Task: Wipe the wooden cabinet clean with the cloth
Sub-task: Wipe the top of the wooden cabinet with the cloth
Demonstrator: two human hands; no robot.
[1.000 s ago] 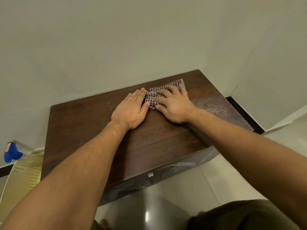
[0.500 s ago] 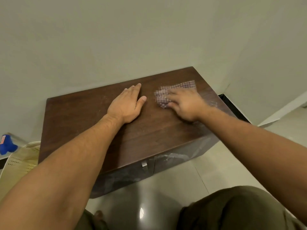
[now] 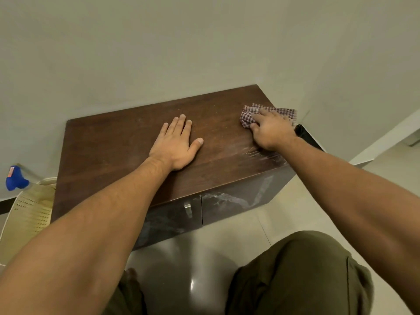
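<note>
Right hand [image 3: 271, 130] is bunched around the checked cloth [image 3: 250, 114] at the cabinet [image 3: 118, 151] top's far right corner (dusty smears nearby), while the left hand [image 3: 176, 144] lies flat and empty mid-top, probably bracing the reach.

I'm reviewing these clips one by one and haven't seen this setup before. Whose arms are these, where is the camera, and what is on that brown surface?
There is no machine here: a person wears one wide-angle camera on the head, looking forward and down, so the arms are their own. The brown surface is the top of a wooden cabinet standing against a wall. The left hand lies flat and open on the top, holding nothing. The right hand presses a checked cloth onto the top near its far right corner. Pale smears show on the top below that hand. Left of the cabinet stands a cream perforated basket.
</note>
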